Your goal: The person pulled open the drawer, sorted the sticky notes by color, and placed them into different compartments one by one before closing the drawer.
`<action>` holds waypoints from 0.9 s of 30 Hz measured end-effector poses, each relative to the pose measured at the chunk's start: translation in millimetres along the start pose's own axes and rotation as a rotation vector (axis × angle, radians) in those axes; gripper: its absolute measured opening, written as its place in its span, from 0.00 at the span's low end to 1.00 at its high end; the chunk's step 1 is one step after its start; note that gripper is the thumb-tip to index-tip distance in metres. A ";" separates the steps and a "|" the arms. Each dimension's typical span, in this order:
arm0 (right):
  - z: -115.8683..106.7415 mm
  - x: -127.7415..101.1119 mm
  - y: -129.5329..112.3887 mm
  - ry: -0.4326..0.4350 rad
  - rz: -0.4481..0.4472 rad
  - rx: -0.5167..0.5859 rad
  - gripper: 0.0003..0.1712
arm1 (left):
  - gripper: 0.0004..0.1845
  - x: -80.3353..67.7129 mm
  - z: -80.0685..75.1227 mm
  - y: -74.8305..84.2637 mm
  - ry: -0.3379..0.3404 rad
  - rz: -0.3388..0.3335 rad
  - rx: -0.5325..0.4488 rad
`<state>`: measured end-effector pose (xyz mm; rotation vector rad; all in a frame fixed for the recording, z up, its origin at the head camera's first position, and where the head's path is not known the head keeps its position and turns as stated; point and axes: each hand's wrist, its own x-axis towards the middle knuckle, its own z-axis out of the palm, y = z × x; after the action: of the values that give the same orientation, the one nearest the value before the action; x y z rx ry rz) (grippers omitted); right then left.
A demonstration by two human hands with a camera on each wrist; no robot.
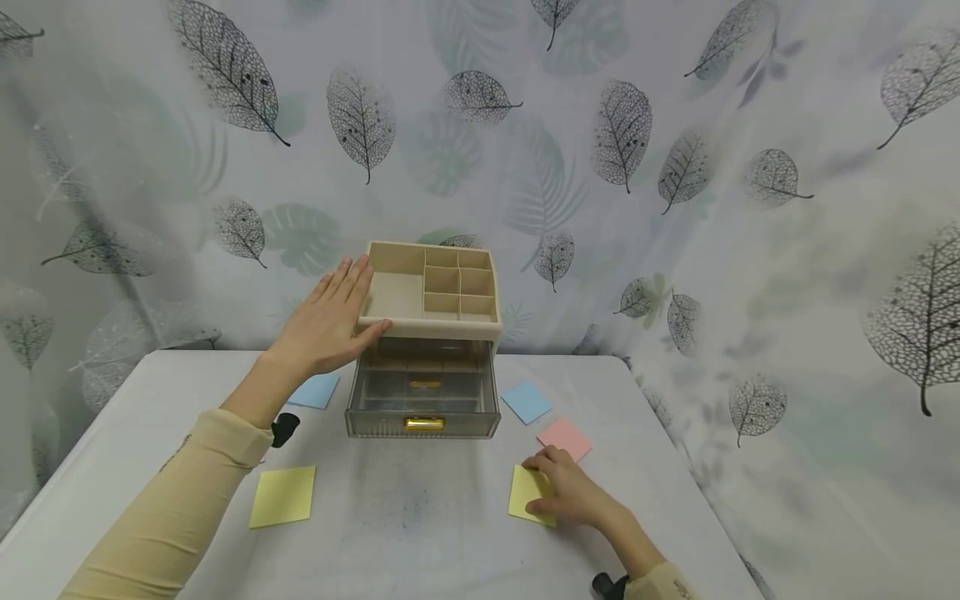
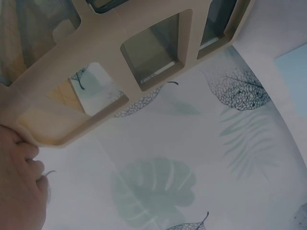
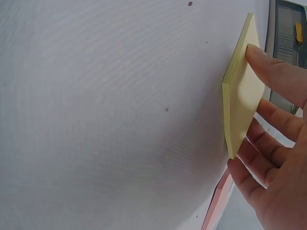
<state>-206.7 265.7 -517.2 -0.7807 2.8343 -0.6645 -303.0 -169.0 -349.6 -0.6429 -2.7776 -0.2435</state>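
Observation:
A cream desk organizer [image 1: 431, 327] with a compartmented open top stands at the back of the table. Below that top, its smoky see-through drawer [image 1: 423, 423] with a gold handle is pulled out. My left hand [image 1: 324, 321] rests on the organizer's top left side, fingers straight and thumb across the front rim. To the right front, my right hand [image 1: 566, 492] holds a yellow sticky note pad [image 1: 525, 493] by its edges between thumb and fingers. In the right wrist view the yellow pad [image 3: 244, 91] shows its thickness; whether it is off the table I cannot tell.
A blue pad [image 1: 527, 402] and a pink pad [image 1: 566, 438] lie right of the organizer. On the left are another yellow pad [image 1: 282, 497] and a blue pad [image 1: 315, 390] partly behind my arm. A leaf-patterned curtain [image 1: 480, 167] hangs behind the white table [image 1: 420, 533].

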 end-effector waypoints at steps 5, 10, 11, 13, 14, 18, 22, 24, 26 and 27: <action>-0.9 0.2 -0.9 0.023 -0.007 0.013 0.34 | 0.50 0.3 0.5 0.0 0.006 0.003 0.004; 1.4 0.9 -1.1 0.046 0.012 0.002 0.31 | 0.50 -0.4 0.5 0.5 0.003 0.003 0.006; 1.7 0.9 -1.4 0.053 0.017 0.000 0.30 | 0.50 -0.5 0.4 0.7 0.002 0.002 0.004; 2.0 0.5 -2.1 0.068 0.026 -0.001 0.26 | 0.49 -0.9 0.3 1.2 0.000 0.002 0.001; 1.9 0.2 -2.5 0.078 0.029 -0.001 0.25 | 0.50 -1.0 0.3 1.3 -0.002 0.001 0.001; -0.9 -2.3 -4.8 0.122 0.025 0.014 0.18 | 0.49 -1.6 -0.2 1.9 0.001 0.001 0.000; -4.2 -3.4 -7.2 0.146 0.009 0.051 0.13 | 0.49 -1.8 -0.9 2.2 0.008 0.005 -0.001; -5.2 -3.6 -7.9 0.147 0.006 0.081 0.12 | 0.49 -1.7 -1.2 2.2 0.006 0.004 -0.003; -5.9 -3.9 -8.1 0.148 0.003 0.109 0.12 | 0.49 -1.6 -1.3 2.1 0.004 0.003 -0.004; -6.1 -4.1 -7.7 0.147 0.003 0.120 0.12 | 0.49 -1.5 -1.3 2.0 0.002 0.002 -0.006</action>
<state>-201.0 264.1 -508.2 -0.7359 2.8904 -0.9173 -300.5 -168.2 -348.6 -0.6467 -2.7756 -0.2514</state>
